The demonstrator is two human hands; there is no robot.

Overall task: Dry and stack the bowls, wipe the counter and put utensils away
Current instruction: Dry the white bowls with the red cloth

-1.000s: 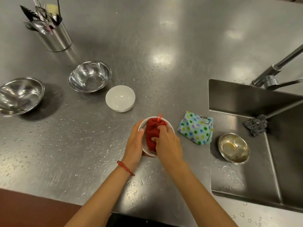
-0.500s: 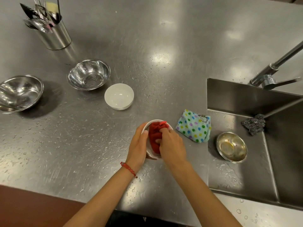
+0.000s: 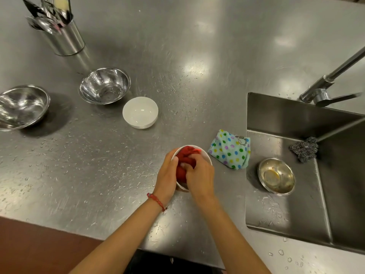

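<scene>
My left hand (image 3: 167,175) grips the side of a small white bowl (image 3: 206,155) held just above the wet steel counter (image 3: 98,165). My right hand (image 3: 199,177) presses a bunched red cloth (image 3: 186,156) into that bowl, hiding most of its inside. A second white bowl (image 3: 140,112) stands upright further back. Two steel bowls sit to the left: one in the middle (image 3: 104,86) and a larger one (image 3: 21,106) at the left edge. A steel utensil holder (image 3: 65,38) full of cutlery stands at the back left.
A polka-dot cloth (image 3: 230,152) lies folded right of my hands, beside the sink (image 3: 286,214). In the sink sit a small steel bowl (image 3: 276,176) and a steel scourer (image 3: 304,148). The faucet (image 3: 325,84) rises at the back right. Water drops speckle the counter.
My right hand has pushed the red cloth deeper and turned it inside the white bowl. My left hand keeps the same hold on the bowl.
</scene>
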